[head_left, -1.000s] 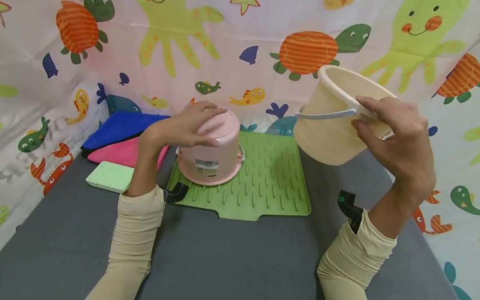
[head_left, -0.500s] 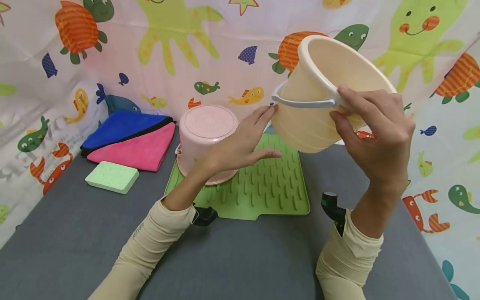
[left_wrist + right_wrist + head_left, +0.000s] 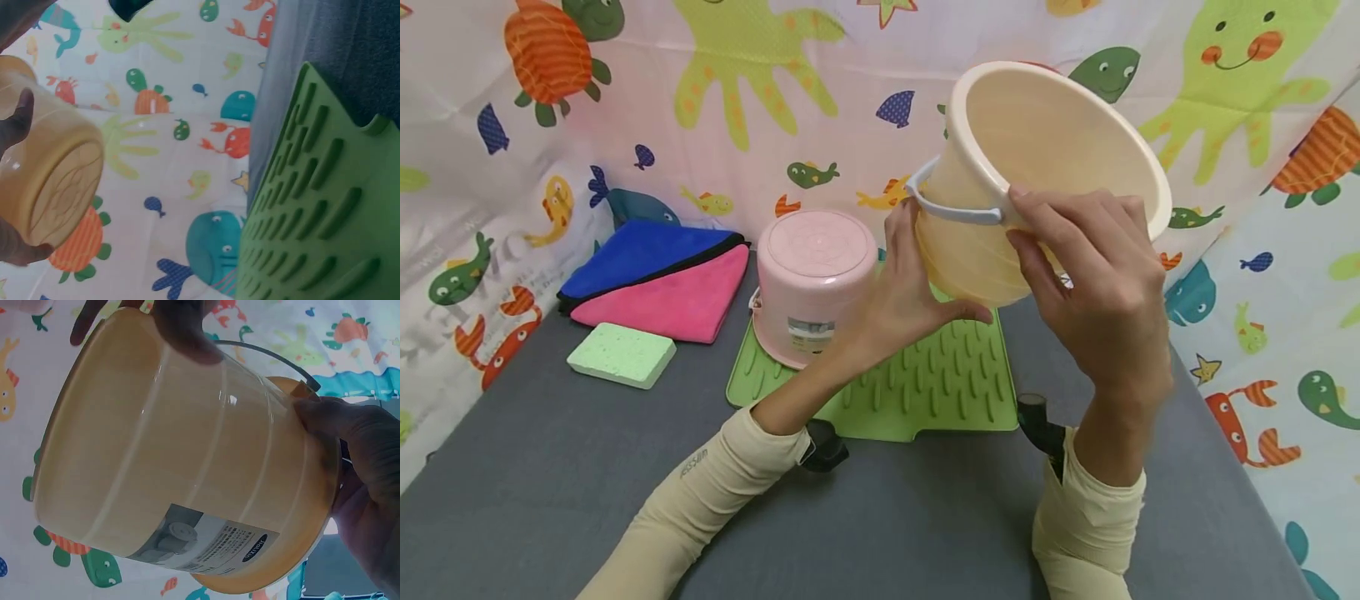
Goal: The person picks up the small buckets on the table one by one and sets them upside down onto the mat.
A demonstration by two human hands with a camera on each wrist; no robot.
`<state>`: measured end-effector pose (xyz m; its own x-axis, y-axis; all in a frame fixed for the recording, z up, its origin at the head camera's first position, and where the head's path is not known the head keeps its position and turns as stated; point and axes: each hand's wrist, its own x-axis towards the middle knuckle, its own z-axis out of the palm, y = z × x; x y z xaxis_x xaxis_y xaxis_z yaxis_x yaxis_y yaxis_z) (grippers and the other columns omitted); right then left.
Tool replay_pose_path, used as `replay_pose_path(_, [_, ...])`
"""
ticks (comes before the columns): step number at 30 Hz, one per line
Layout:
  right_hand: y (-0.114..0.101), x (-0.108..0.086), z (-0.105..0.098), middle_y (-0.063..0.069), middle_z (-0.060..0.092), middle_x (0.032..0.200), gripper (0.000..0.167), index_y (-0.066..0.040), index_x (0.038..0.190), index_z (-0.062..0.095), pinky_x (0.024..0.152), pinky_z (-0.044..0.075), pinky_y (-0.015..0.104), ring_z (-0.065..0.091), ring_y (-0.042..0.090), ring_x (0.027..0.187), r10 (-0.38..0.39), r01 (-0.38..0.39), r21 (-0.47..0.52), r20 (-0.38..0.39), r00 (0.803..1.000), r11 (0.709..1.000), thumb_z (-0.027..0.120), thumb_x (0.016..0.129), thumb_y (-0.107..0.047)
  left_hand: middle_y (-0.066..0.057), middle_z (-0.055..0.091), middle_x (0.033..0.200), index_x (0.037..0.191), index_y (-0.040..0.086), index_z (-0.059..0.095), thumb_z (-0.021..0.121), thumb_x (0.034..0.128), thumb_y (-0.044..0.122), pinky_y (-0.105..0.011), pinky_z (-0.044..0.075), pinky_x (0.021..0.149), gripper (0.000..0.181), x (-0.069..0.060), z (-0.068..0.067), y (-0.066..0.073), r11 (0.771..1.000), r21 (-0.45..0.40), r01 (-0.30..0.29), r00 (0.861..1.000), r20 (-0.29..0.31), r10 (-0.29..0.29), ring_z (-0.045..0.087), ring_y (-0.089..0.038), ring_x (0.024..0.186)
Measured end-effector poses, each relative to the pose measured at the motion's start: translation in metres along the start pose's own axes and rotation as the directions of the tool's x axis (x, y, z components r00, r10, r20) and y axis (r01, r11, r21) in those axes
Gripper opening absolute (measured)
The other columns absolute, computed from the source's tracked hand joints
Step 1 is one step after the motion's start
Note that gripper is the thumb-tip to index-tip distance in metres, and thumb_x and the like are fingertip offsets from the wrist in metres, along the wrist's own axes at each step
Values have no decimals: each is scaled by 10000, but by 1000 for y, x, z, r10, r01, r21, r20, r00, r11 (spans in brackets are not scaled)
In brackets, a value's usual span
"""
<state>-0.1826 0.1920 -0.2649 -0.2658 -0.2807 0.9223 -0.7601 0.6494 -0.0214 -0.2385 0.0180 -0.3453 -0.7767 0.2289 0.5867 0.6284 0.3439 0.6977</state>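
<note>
A cream bucket point(image 3: 977, 258) is held tilted in the air, its mouth facing up and right in the head view. My right hand point(image 3: 1097, 267) pinches its rim beside the light grey handle point(image 3: 958, 213). Spread around the lower side is my left hand point(image 3: 902, 300), its fingers and thumb extended; whether they press on the bucket is hard to tell. From the left wrist, the bucket's base point(image 3: 65, 194) shows between thumb and fingers. A paper label point(image 3: 206, 540) is on its wall in the right wrist view. Upside down on the green ridged mat point(image 3: 955, 400) stands a pink bucket point(image 3: 816, 283).
Left of the mat lie a folded blue and pink cloth point(image 3: 662, 287) and a pale green sponge point(image 3: 622, 356). The dark grey table point(image 3: 925, 517) meets a curtain point(image 3: 842, 83) printed with sea animals at the back and sides.
My left hand has left the pink bucket and moved right to the cream bucket. My right hand has brought the cream bucket left and tipped its mouth more into the head view.
</note>
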Motion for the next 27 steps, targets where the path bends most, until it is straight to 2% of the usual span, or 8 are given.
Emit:
replay_pose_path(4, [-7,1,3,187,781,1018,319,-64,1201,785,876,424,379,653,383,891,-42,42,38,0,999,998,791,891,12,-138,200,1688,1648,95,4,1066,516,375,-303,302,1274,1578,0,2,-3,996,-4,-84,986,-148,82,308,-213,1514])
replay_pose_path(9, [-12,1,0,178,781,1063,273,-103,1198,792,956,409,389,653,396,980,-72,75,106,-28,997,992,755,931,-66,-162,294,1663,1638,46,132,1067,538,345,-286,352,1244,1474,2,0,-4,968,-19,-251,932,-273,237,365,-193,1499])
replay_pose_path(13, [-10,4,-1,204,771,1105,249,-67,1091,796,1047,422,435,617,438,1108,-32,69,194,-188,982,979,761,899,-222,-170,358,1633,1617,15,208,1068,549,239,-331,430,1196,1389,5,-4,-1,930,-131,-343,900,-330,285,443,-203,1440])
replay_pose_path(16, [-1,9,-1,237,719,1164,431,-2,991,743,1075,442,467,583,440,1182,74,10,223,-362,929,975,817,819,-391,-93,441,1582,1607,80,283,1045,567,125,-356,512,1102,1290,7,-10,3,907,-301,-296,927,-319,197,500,-194,1382])
replay_pose_path(19, [12,14,-7,230,610,1248,699,36,995,666,1149,400,431,509,392,1270,200,-101,244,-423,884,964,859,701,-569,31,469,1543,1588,225,348,987,632,54,-385,560,1022,1162,8,-15,9,853,-503,-138,974,-225,25,524,-168,1346])
replay_pose_path(21, [22,14,-14,181,546,1330,841,56,1093,630,1180,373,379,454,327,1344,287,-198,272,-340,896,942,879,662,-622,83,456,1531,1554,274,357,940,681,30,-401,569,1012,1078,7,-19,11,798,-602,-26,986,-146,-78,529,-157,1345])
replay_pose_path(24, [41,7,-26,56,464,1473,1026,47,1346,535,1184,354,309,391,237,1436,334,-308,269,-57,941,913,871,706,-680,58,486,1511,1446,220,369,888,729,15,-418,551,1063,908,6,-22,13,722,-687,76,983,-72,-172,560,-186,1341])
replay_pose_path(27, [60,-3,-38,-3,352,1611,1093,-19,1561,356,1186,369,239,367,206,1512,276,-351,265,283,919,898,892,767,-547,-7,552,1457,1321,177,359,860,779,72,-375,535,1085,746,6,-25,13,678,-721,144,972,-26,-235,590,-188,1329])
